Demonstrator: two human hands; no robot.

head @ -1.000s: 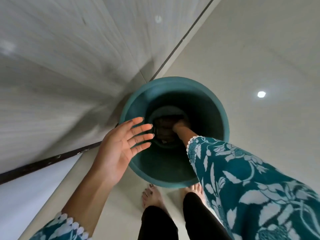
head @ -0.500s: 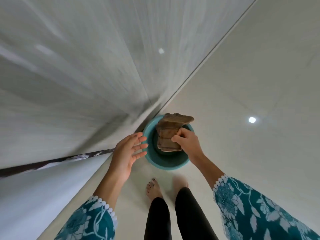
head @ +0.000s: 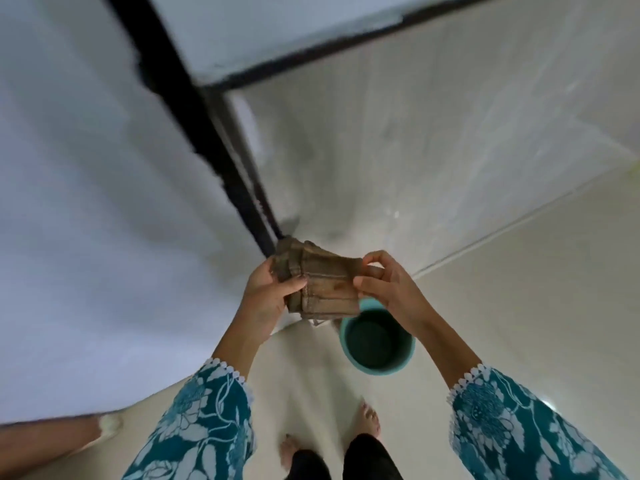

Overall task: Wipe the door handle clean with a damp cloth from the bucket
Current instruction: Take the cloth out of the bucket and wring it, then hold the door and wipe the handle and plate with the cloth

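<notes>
We hold the brown cloth (head: 320,287) between both hands: our left hand (head: 268,292) wraps around its left end, thumb pressed across the front, and our right hand (head: 388,287) pinches its right edge. Just below and beyond that grip, the teal bucket (head: 377,368) stands on the pale floor (head: 519,306). Past the cloth runs a black frame (head: 207,147).

Both hands grip brown cloth (head: 322,282): left hand (head: 268,294) at left edge, right hand (head: 386,284) pinching right edge. Teal bucket (head: 407,362) on floor beneath.
</notes>
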